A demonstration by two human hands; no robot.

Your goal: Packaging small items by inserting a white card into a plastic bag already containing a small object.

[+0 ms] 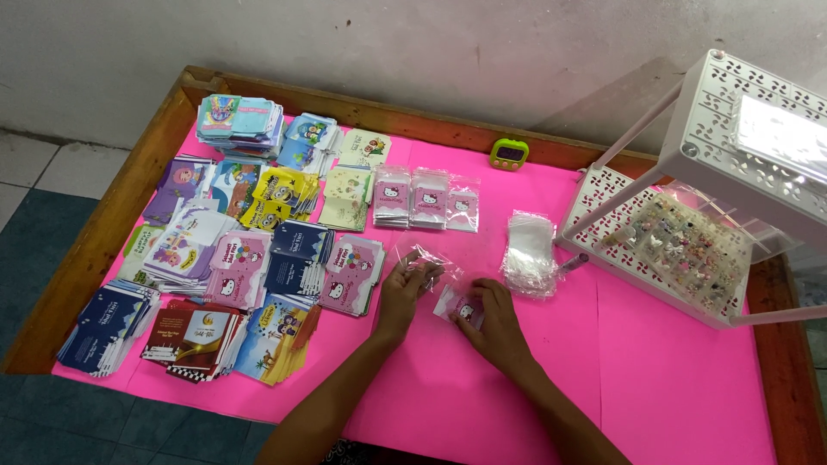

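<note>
My left hand [403, 293] pinches the edge of a clear plastic sleeve [428, 262] that lies on the pink table cover [482, 379]. My right hand [493, 317] presses down on a small pink cartoon-cat card [465, 310], partly inside the sleeve's other end. A loose pile of empty clear sleeves [529, 251] lies just right of my hands. Three short stacks of packed pink cat cards [426, 200] stand behind them.
Many stacks of colourful small envelopes [241, 250] cover the table's left half. A white plastic shelf rack [689, 232] with a tray of small charms stands at the right. A green timer [509, 154] rests by the wooden rim [112, 215] at the back.
</note>
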